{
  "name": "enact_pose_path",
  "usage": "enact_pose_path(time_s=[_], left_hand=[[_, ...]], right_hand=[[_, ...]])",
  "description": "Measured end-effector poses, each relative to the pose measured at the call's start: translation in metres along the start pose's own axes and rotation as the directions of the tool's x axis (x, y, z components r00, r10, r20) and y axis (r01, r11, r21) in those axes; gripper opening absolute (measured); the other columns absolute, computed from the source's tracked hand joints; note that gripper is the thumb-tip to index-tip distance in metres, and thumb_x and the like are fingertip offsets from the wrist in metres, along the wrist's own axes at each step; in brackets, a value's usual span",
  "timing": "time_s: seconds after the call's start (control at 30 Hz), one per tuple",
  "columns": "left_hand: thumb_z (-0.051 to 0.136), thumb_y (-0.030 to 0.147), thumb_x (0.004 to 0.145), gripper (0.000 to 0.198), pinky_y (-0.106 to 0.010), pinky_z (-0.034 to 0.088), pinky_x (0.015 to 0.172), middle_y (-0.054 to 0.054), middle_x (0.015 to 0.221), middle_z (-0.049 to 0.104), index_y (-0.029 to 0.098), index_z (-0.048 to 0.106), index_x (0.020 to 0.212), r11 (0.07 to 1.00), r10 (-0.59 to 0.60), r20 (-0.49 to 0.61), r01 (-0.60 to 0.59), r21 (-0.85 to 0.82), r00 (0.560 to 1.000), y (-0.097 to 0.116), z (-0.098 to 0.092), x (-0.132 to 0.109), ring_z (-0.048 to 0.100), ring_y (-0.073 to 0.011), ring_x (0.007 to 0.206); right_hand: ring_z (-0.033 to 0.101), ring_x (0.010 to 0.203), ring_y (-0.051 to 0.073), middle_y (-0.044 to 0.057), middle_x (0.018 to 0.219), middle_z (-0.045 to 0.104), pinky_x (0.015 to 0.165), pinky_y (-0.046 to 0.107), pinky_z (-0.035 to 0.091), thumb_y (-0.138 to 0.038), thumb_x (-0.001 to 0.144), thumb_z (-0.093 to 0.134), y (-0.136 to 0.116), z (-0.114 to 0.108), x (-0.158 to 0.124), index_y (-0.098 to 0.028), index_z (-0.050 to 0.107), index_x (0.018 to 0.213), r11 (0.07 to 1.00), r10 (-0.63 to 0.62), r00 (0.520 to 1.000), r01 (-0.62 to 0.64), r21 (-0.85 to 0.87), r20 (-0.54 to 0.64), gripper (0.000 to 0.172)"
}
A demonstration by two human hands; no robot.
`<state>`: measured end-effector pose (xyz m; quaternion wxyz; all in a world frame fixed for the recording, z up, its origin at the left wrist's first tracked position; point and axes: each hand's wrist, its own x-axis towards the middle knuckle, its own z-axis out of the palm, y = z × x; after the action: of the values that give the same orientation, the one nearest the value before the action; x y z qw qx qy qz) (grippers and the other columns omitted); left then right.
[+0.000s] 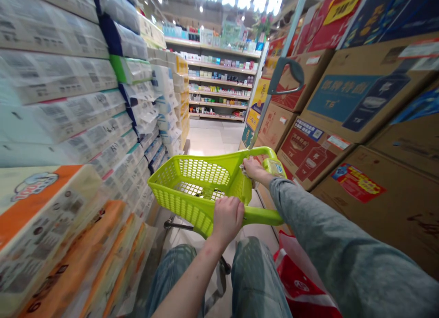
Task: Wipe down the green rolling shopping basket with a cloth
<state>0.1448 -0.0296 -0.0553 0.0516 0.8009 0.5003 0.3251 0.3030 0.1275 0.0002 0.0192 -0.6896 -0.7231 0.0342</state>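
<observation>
A lime-green plastic shopping cart (pixel 202 208) with a perforated basket stands in front of my knees, turned sideways in the aisle. My left hand (pixel 228 217) is closed over its near rim, beside the handle. On the far side, my right hand (pixel 255 168) is closed round a crumpled greyish cloth (pixel 243 170), close to the cart's upright green panel. Part of the cloth is hidden under the fingers. Just right of that hand is a pale label (pixel 274 166) on the cart. The basket shows its slotted floor.
Stacked tissue packs (pixel 72 76) rise close on the left. Cardboard cartons (pixel 370 94) wall the right side, near a grey-handled pole (pixel 286 76). A red bag (pixel 302 281) lies by my right leg. Shelves of small goods (pixel 219 76) stand beyond the tiled floor (pixel 209 137).
</observation>
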Motion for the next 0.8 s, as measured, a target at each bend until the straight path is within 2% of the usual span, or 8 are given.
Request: enact_pose_path(time_s=[0.13, 0.27, 0.4, 0.5, 0.63, 0.7, 0.8], left_hand=[[0.026, 0.031, 0.096, 0.036, -0.035, 0.033, 0.073, -0.005, 0.075, 0.059, 0.021, 0.051, 0.073, 1.0, 0.003, 0.006, -0.003, -0.019, 1.0, 0.001, -0.002, -0.004, 0.051, -0.019, 0.078], [0.026, 0.031, 0.096, 0.036, -0.034, 0.034, 0.073, -0.005, 0.074, 0.059, 0.021, 0.051, 0.073, 1.0, -0.005, 0.004, 0.005, -0.021, 1.0, 0.001, -0.002, -0.004, 0.052, -0.0188, 0.077], [0.027, 0.031, 0.095, 0.036, -0.034, 0.034, 0.073, -0.005, 0.075, 0.061, 0.02, 0.053, 0.073, 1.0, -0.001, 0.033, 0.001, 0.002, 0.999, 0.002, -0.002, 0.001, 0.054, -0.0189, 0.078], [0.029, 0.034, 0.094, 0.038, -0.032, 0.036, 0.07, -0.005, 0.075, 0.064, 0.02, 0.056, 0.072, 0.999, -0.046, 0.109, 0.043, 0.027, 0.993, 0.002, -0.003, 0.011, 0.058, -0.019, 0.076], [0.027, 0.053, 0.091, 0.051, -0.031, 0.038, 0.063, -0.006, 0.074, 0.068, 0.022, 0.064, 0.075, 0.982, -0.19, 0.296, 0.181, 0.059, 0.936, 0.001, -0.005, 0.033, 0.063, -0.0214, 0.073], [0.027, 0.061, 0.088, 0.056, -0.03, 0.041, 0.063, -0.007, 0.077, 0.07, 0.022, 0.067, 0.079, 0.974, -0.222, 0.388, 0.218, 0.054, 0.895, 0.0, -0.005, 0.044, 0.065, -0.0234, 0.076], [0.03, 0.063, 0.085, 0.057, -0.03, 0.044, 0.065, -0.008, 0.083, 0.072, 0.022, 0.069, 0.079, 0.968, -0.237, 0.493, 0.249, 0.043, 0.837, 0.001, -0.003, 0.056, 0.066, -0.0251, 0.081]], right_hand=[[0.058, 0.105, 0.029, 0.022, 0.118, 0.053, 0.086, 0.036, 0.045, -0.021, 0.091, 0.044, -0.005, 0.0, 0.014, -0.011, 0.055, 0.117, 0.988, 0.118, 0.992, -0.122, -0.094, -0.047, 0.03], [0.053, 0.113, 0.033, 0.027, 0.122, 0.052, 0.09, 0.042, 0.043, -0.012, 0.091, 0.038, -0.01, -0.001, 0.023, -0.006, 0.051, 0.124, 0.985, 0.123, 0.987, -0.134, -0.113, -0.102, 0.037], [0.055, 0.11, 0.033, 0.028, 0.117, 0.057, 0.086, 0.04, 0.046, -0.019, 0.089, 0.046, -0.008, -0.007, 0.032, -0.004, 0.061, 0.114, 0.982, 0.144, 0.987, -0.151, -0.113, -0.063, 0.033], [0.061, 0.102, 0.031, 0.025, 0.11, 0.063, 0.081, 0.035, 0.048, -0.026, 0.087, 0.054, -0.002, -0.01, 0.036, -0.007, 0.067, 0.106, 0.985, 0.145, 0.989, -0.146, -0.095, -0.021, 0.03], [0.065, 0.094, 0.027, 0.021, 0.105, 0.067, 0.077, 0.031, 0.049, -0.027, 0.084, 0.057, 0.007, -0.01, 0.036, -0.009, 0.069, 0.103, 0.99, 0.109, 0.994, -0.108, -0.088, 0.003, 0.029], [0.065, 0.094, 0.027, 0.02, 0.107, 0.067, 0.078, 0.03, 0.049, -0.027, 0.084, 0.056, 0.009, -0.01, 0.034, -0.01, 0.07, 0.103, 0.993, 0.082, 0.997, -0.082, -0.089, -0.004, 0.029], [0.064, 0.096, 0.028, 0.021, 0.109, 0.066, 0.079, 0.031, 0.048, -0.026, 0.083, 0.057, 0.012, -0.01, 0.031, -0.01, 0.07, 0.103, 0.994, 0.064, 0.998, -0.064, -0.084, -0.01, 0.029]])
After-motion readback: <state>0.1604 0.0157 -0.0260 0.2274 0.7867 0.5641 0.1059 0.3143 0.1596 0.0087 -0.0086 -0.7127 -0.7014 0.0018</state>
